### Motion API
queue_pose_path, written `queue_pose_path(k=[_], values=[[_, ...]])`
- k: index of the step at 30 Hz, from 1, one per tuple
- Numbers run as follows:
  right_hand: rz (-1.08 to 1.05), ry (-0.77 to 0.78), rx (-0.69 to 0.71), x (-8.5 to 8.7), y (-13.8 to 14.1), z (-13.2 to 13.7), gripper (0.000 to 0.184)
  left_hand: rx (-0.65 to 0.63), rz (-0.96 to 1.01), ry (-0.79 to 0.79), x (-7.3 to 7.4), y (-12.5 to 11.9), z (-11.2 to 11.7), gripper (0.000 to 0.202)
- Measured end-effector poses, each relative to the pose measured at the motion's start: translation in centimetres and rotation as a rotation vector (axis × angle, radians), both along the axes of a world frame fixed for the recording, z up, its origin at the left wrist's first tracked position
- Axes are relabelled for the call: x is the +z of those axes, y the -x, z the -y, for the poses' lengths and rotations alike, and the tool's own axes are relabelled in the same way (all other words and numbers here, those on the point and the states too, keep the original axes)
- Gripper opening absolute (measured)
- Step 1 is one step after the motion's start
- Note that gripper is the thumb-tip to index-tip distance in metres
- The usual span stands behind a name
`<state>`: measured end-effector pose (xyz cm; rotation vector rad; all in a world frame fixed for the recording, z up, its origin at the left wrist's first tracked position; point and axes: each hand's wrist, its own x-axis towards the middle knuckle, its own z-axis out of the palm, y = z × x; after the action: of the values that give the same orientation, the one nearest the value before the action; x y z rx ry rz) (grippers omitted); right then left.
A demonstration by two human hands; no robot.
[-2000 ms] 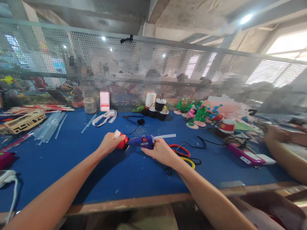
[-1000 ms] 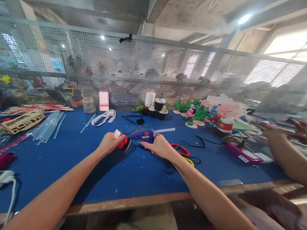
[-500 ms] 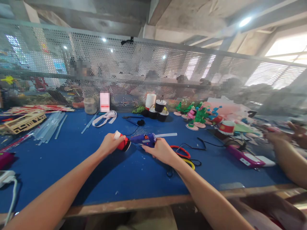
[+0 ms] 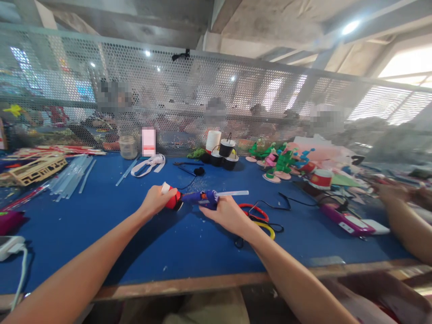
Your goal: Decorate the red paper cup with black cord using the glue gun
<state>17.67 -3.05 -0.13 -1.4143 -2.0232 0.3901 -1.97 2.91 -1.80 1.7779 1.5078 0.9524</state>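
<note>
My left hand (image 4: 157,199) is closed around a small red paper cup (image 4: 172,199) with a white end and a black band, tilted on its side above the blue table. In my right hand (image 4: 227,211) is a blue hot glue gun (image 4: 202,198), its nozzle at the cup's black-banded end; whether they touch I cannot tell. A clear glue stick (image 4: 236,193) juts from the gun's back. Close to my right wrist lie red (image 4: 256,210) and yellow rings (image 4: 267,229), like scissor handles, with black cord.
Glue sticks (image 4: 70,177), wooden pieces (image 4: 37,170) and white ribbon (image 4: 148,165) lie left. Black cups (image 4: 227,148) and a white cup stack (image 4: 213,141) stand at the back. Green and pink figures (image 4: 283,162), a purple power bank (image 4: 347,220) and a co-worker's arm (image 4: 401,220) are right.
The glue gun has tipped slightly and its glue stick sits a little lower. The cup is turned slightly in my left hand. The camera view has shifted a little.
</note>
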Motion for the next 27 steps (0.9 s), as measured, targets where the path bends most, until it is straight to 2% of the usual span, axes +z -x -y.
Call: queue_pose_path(k=[8, 18, 27], values=[[-0.117, 0.230, -0.119, 0.6, -0.2, -0.6, 0.024, -0.058, 0.033, -0.012, -0.2, 0.1, -0.1, 0.036], [-0.179, 0.217, -0.087, -0.2, -0.2, -1.7, 0.021, -0.068, 0.014, -0.003, -0.3, 0.1, -0.2, 0.039], [-0.171, 0.277, -0.121, 0.4, 0.0, -1.4, 0.021, -0.078, 0.008, -0.030, -0.5, 0.3, -0.3, 0.039]])
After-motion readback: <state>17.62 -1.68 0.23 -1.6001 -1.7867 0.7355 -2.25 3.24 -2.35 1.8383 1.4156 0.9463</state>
